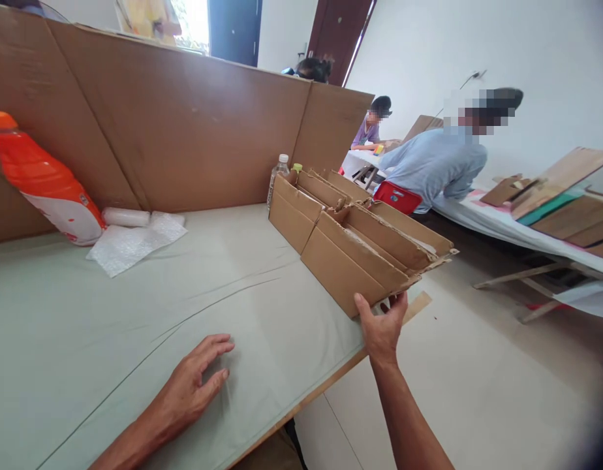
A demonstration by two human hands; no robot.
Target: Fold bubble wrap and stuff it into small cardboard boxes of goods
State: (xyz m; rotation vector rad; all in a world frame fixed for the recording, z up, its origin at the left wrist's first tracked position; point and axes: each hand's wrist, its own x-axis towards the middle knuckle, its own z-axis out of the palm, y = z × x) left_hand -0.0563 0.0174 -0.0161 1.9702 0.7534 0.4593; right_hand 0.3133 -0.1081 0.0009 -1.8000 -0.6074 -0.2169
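My right hand (381, 324) grips the near end of an open-topped cardboard box (338, 264). Its thumb presses on the side wall, and the fingers curl under the end. Upright cardboard strips divide the box into narrow compartments, whose contents I cannot make out. Directly behind it, a second cardboard box (294, 212) of the same make stands along the table's right side. My left hand (196, 378) is over the pale green tabletop (223, 294), fingers stretched and thumb apart, with nothing in it.
An orange bottle (51, 176) leans beside bubble wrap (135, 241) at the left. A tall cardboard panel (194, 130) borders the back. A clear plastic bottle (278, 176) stands behind the boxes. Right of the table edge is tiled floor, with a person in light blue (429, 156) at another table.
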